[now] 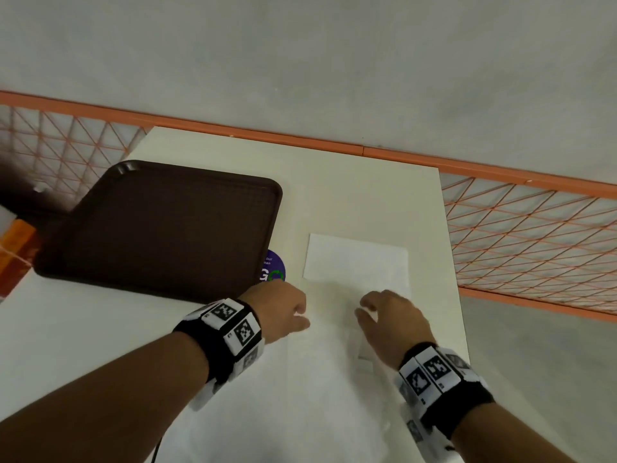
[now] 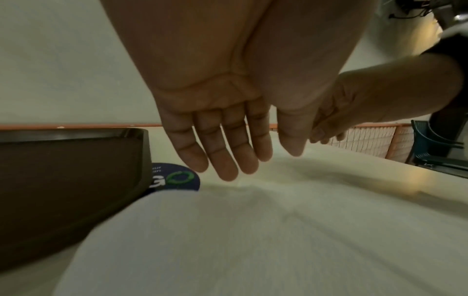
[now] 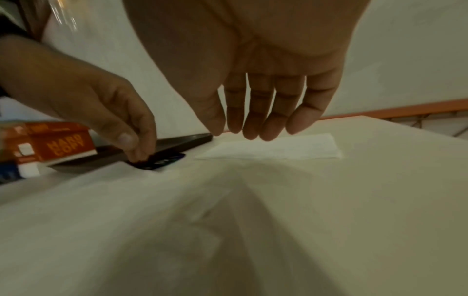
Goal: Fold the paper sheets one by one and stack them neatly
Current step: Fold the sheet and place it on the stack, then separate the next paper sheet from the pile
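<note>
The paper sheet (image 1: 300, 389) is lying unfolded on the counter (image 1: 367, 195) nearest the person, and both hands are hanging just above its far part. The left hand (image 1: 283, 309) is hovering with fingers (image 2: 222, 160) straight and close together, holding nothing; the right hand (image 1: 390, 322) is likewise spread loosely over the sheet, its grip empty, fingertips (image 3: 253, 128) pointing down. Whether either hand is touching the paper cannot be told.

Just beyond the hands, a folded sheet (image 1: 357, 262) is resting flat on the counter, so one fold at least appears done and the near sheet seems to be next; how many sheets are lying in the near pile is unclear. Beside the left hand a round purple sticker (image 1: 275, 265) is peeking out from under a dark brown tray (image 1: 160, 228). Farther left, an orange paper ream (image 3: 50, 146) is sitting past the tray. Behind the pale counter, an orange railing with mesh (image 1: 534, 235) is running across, with a plain grey floor beyond.
</note>
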`<state>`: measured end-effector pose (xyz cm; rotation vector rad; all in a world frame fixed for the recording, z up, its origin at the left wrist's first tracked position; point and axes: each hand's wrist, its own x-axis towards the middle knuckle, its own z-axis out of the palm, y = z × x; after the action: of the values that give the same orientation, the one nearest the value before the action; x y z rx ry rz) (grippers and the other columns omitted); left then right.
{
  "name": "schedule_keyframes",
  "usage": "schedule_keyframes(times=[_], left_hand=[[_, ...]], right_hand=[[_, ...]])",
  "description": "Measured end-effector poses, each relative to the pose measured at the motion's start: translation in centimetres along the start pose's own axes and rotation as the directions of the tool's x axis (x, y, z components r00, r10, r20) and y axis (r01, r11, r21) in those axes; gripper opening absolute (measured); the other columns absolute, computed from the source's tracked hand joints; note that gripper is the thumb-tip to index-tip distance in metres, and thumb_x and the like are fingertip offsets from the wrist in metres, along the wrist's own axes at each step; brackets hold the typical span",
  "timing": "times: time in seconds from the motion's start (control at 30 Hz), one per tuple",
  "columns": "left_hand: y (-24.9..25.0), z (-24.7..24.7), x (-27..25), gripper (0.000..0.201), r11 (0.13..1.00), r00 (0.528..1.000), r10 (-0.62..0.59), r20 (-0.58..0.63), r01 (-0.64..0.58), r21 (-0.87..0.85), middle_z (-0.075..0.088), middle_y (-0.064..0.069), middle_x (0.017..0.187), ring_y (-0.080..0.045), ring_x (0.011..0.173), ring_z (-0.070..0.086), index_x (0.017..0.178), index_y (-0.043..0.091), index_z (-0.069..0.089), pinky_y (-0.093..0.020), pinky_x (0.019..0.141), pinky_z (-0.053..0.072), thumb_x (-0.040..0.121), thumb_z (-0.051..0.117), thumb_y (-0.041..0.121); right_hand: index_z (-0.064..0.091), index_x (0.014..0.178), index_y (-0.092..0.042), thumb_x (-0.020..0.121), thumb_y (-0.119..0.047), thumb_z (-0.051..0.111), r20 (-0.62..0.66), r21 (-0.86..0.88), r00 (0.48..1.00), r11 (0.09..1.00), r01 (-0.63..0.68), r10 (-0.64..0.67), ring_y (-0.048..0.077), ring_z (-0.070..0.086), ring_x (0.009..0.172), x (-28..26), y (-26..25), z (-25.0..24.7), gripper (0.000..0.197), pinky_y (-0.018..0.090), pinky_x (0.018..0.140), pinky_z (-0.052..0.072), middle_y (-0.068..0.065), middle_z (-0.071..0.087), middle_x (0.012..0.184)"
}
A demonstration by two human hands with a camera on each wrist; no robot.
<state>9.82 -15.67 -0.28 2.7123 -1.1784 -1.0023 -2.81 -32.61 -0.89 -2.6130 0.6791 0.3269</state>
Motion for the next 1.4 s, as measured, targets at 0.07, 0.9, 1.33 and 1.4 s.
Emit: schedule_keyframes(times=[0.07, 0.9, 1.33, 1.4], left_hand=[[-0.4, 1.2, -1.0, 0.042, 0.999, 0.998, -0.022, 0.057, 0.021, 0.024, 0.060, 0.005, 0.120, -0.018, 0.109, 0.057, 0.119, 0.025, 0.059, -0.035, 0.095, 0.047, 0.087, 0.057, 0.052], [-3.5, -0.4, -8.7, 0.017, 0.531, 0.871, -0.295, -0.392, -0.191, -0.826, 0.063, 0.005, 0.076, -0.011, 0.064, 0.051, 0.087, 0.029, 0.062, -0.026, 0.064, 0.044, 0.093, 0.055, 0.014], [-2.7, -0.1, -12.7, 0.039, 0.791, 0.953, -0.033, -0.302, -0.160, -0.591, 0.061, 0.013, 0.108, -0.007, 0.100, 0.059, 0.122, 0.031, 0.059, -0.025, 0.092, 0.051, 0.086, 0.061, 0.014], [-2.1, -0.2, -13.0, 0.036, 0.867, 0.932, 0.021, -0.363, -0.197, -0.457, 0.058, 0.015, 0.110, -0.004, 0.103, 0.054, 0.123, 0.028, 0.060, -0.018, 0.093, 0.044, 0.089, 0.062, 0.016]], right_hand=[[0.060, 0.113, -0.028, 0.094, -0.044, 0.048, 0.047, 0.023, 0.999, 1.000, -0.010, 0.009, 0.018, 0.060, 0.103, -2.3, -0.9, 1.1, 0.028, 0.028, 0.085, 0.048, -0.006, 0.064, 0.112], [0.058, 0.105, -0.026, 0.088, -0.056, 0.051, 0.146, 0.828, 0.962, 0.503, -0.247, 0.231, 0.018, 0.067, 0.073, -10.8, -4.0, 2.7, 0.035, 0.033, 0.068, 0.052, 0.009, 0.074, 0.086], [0.048, 0.132, -0.035, 0.085, -0.048, 0.066, 0.016, 0.371, 0.988, 0.919, 0.137, -0.154, 0.004, 0.053, 0.108, -9.8, -8.0, 2.7, 0.052, 0.018, 0.091, 0.038, -0.018, 0.058, 0.112], [0.056, 0.125, -0.033, 0.088, -0.047, 0.061, -0.025, 0.319, 0.985, 0.932, 0.170, -0.171, 0.003, 0.055, 0.103, -9.3, -8.5, 2.8, 0.039, 0.020, 0.091, 0.042, -0.018, 0.060, 0.104]])
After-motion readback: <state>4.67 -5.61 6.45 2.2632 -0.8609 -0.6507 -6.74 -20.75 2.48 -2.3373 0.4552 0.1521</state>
